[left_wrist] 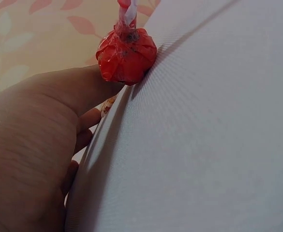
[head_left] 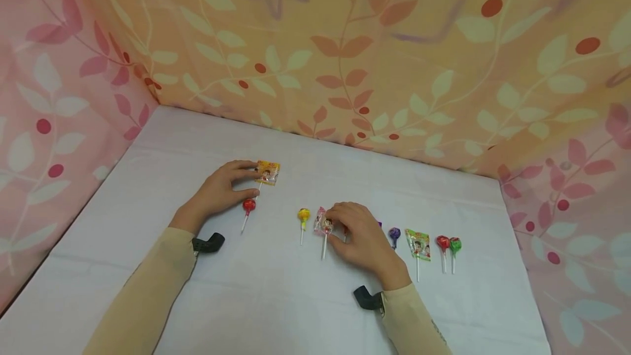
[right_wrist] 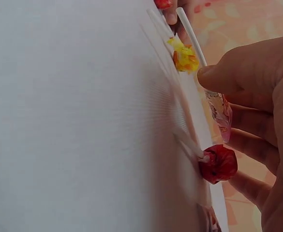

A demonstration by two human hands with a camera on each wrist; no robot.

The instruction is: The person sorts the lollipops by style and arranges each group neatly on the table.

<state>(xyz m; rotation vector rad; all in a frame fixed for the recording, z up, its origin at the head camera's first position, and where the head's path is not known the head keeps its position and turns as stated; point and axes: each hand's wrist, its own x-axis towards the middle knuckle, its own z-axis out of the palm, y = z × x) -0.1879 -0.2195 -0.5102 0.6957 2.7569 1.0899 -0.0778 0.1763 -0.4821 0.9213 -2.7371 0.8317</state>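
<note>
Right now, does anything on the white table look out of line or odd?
Yes. The orange flat lollipop under the left hand sits farther back than the row, angled, with a red lollipop beside it.

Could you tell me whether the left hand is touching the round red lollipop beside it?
Touching. In the left wrist view the red lollipop rests right against the left hand with no gap; the head view agrees.

Two flat-wrapped lollipops, lying on the table.
Orange-yellow packet lollipop (head_left: 268, 172) far left; pink packet lollipop (head_left: 323, 224) centre, stick pointing near.
</note>
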